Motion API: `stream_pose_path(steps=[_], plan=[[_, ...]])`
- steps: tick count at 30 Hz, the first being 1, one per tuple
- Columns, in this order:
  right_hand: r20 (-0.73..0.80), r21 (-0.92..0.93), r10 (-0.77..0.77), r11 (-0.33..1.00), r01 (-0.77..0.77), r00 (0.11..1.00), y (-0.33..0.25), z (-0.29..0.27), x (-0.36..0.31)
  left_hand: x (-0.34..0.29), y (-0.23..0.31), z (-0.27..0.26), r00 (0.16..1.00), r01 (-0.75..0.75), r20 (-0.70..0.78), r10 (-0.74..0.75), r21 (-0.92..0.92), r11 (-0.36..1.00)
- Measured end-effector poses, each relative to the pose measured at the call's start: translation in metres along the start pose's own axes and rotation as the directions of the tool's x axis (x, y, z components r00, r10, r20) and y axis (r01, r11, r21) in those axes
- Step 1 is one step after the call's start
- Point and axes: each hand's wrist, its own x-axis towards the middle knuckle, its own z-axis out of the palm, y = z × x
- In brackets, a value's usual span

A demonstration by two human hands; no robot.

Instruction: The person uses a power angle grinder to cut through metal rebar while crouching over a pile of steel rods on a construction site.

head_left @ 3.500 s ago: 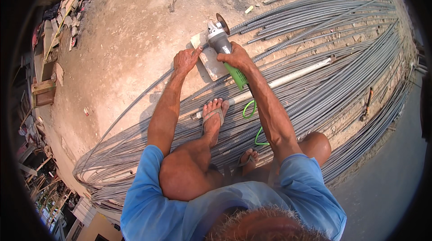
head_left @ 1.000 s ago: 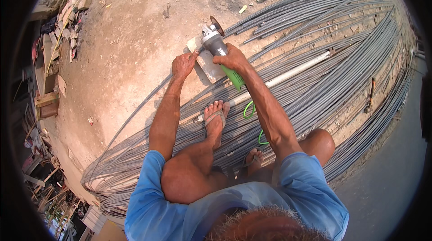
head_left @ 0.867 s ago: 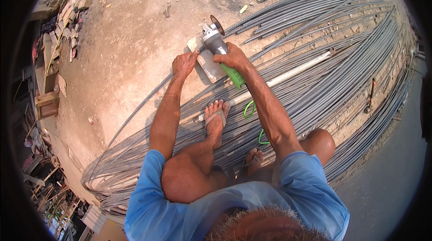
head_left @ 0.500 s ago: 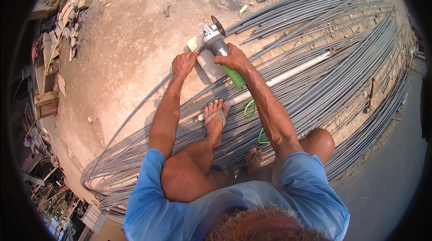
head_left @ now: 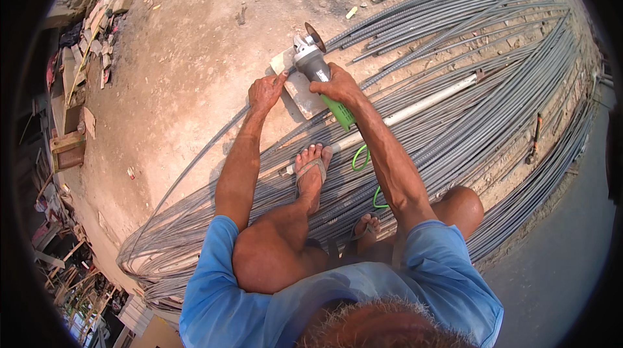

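Observation:
My right hand is wrapped round the body of an angle grinder with a grey head and a green rear end. Its thin brown disc stands on edge, facing away from me, beside the tips of some steel bars. My left hand is closed round a long ribbed steel bar, which curves back to the lower left. The bar's stretch beneath the grinder is hidden. Under the grinder and beside my left fingertips lies a pale flat block; its material is unclear.
Many steel bars spread across the ground around my sandalled feet. A white pipe lies over them. The grinder's green cord loops near my right forearm. An orange-handled tool rests at right. Scrap wood is piled far left.

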Motion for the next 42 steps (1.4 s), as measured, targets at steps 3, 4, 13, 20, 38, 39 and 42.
stream_pose_path(steps=[3, 4, 13, 20, 38, 39, 42], plan=[[-0.006, 0.018, -0.012, 1.0, 0.012, 1.0, 0.0022, 0.0017, -0.0018, 0.0009, -0.0029, -0.0003, 1.0, 0.006, 0.008, -0.006, 0.001, 1.0], [-0.012, 0.008, -0.016, 1.0, 0.016, 1.0, 0.0025, 0.0019, -0.0008, 0.0013, -0.0036, 0.0007, 1.0, 0.002, 0.003, -0.002, -0.006, 1.0], [-0.011, -0.024, -0.01, 1.0, 0.01, 1.0, 0.0035, 0.0013, 0.0045, 0.0018, -0.0019, 0.0009, 1.0, 0.003, 0.023, -0.003, -0.004, 1.0], [-0.013, -0.018, -0.008, 1.0, 0.008, 1.0, 0.0031, 0.0011, 0.0033, 0.0002, -0.0041, 0.0037, 0.999, -0.009, -0.031, 0.008, -0.013, 1.0], [0.009, 0.049, 0.015, 0.999, -0.015, 1.0, 0.0033, 0.0009, 0.0067, 0.0012, 0.0003, -0.0001, 1.0, 0.019, 0.019, -0.02, 0.012, 1.0], [0.004, 0.06, 0.012, 0.998, -0.013, 1.0, 0.0042, 0.001, 0.0067, 0.0013, 0.0007, 0.0001, 1.0, 0.018, 0.022, -0.018, 0.004, 1.0], [0.017, 0.094, 0.014, 0.995, -0.016, 1.0, 0.0054, -0.0011, 0.0022, 0.0009, -0.0006, 0.0014, 1.0, 0.012, 0.018, -0.012, -0.003, 1.0]])
